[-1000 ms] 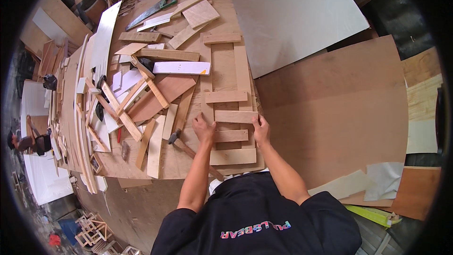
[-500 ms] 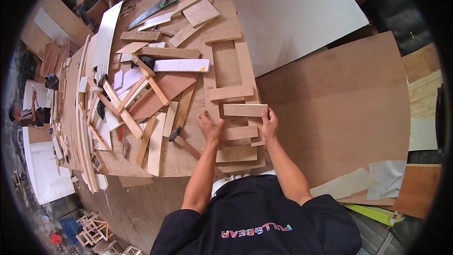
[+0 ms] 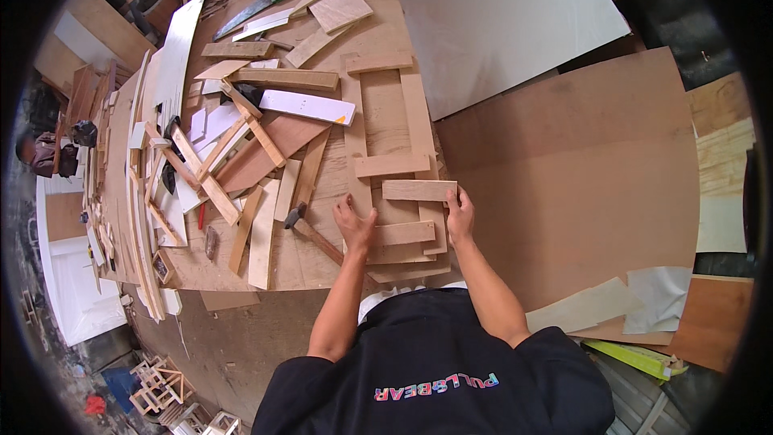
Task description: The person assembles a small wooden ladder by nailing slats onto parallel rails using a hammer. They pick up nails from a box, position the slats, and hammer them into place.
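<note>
A short wooden slat (image 3: 419,190) lies crosswise over a ladder-like wooden frame (image 3: 354,133) at the table's right edge. My right hand (image 3: 460,216) pinches the slat's right end between thumb and fingers. At the frame's left rail, my left hand (image 3: 354,224) rests with thumb and fingers apart, just short of the slat's left end. Another crosspiece (image 3: 393,165) sits just beyond the slat, and a nearer crosspiece (image 3: 405,233) lies between my wrists. Whether any piece is fastened cannot be seen.
Left of my left forearm lies a hammer (image 3: 299,221). Wood offcuts and a white strip (image 3: 307,107) crowd the worktable (image 3: 290,270). A handsaw (image 3: 259,8) lies at the far end. Large brown (image 3: 564,185) and pale sheets (image 3: 507,24) stretch rightward. Another person (image 3: 44,153) is at far left.
The view has shifted slightly. My left hand has drawn a little away from the slat's left end, its fingers spreading; my right hand keeps its hold. The person at far left has changed posture.
</note>
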Demonstrator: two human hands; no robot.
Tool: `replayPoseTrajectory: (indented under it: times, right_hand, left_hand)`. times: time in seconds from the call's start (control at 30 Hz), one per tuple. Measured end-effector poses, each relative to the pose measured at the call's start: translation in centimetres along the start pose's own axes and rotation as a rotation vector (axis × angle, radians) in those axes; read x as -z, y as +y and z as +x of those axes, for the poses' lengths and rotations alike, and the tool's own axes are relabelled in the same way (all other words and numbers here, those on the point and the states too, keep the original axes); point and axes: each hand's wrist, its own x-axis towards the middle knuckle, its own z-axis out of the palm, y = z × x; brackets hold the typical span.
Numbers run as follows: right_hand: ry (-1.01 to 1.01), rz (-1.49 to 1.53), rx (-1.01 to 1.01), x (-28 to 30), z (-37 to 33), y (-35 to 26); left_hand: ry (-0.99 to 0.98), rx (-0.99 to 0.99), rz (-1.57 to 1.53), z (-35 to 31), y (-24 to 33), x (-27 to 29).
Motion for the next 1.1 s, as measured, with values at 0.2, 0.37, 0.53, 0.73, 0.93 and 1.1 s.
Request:
replayPoseTrajectory:
  times: [0.2, 0.37, 0.53, 0.73, 0.93, 1.1]
  right_hand:
    - [-0.006, 0.008, 0.041, -2.0, 2.0, -0.7]
    - [0.008, 0.058, 0.037, -2.6, 2.7, -0.1]
    - [0.005, 0.064, 0.059, -3.1, 2.4, -0.4]
    - [0.034, 0.070, 0.099, -3.8, 2.9, -0.9]
    - [0.073, -0.001, 0.133, -4.9, 3.8, -2.4]
    - [0.049, -0.084, 0.060, -4.8, 4.2, -1.1]
  left_hand:
    - [0.029, -0.007, 0.026, 2.5, 0.0, -0.3]
    - [0.038, -0.033, 0.027, 3.7, -0.1, -0.1]
    - [0.062, -0.027, 0.038, 3.6, -0.7, -0.2]
    - [0.065, -0.050, 0.016, 4.3, -0.4, -0.2]
    - [0.050, -0.036, 0.002, 6.6, 0.3, -1.1]
    - [0.052, -0.058, 0.033, 6.6, -0.3, -1.7]
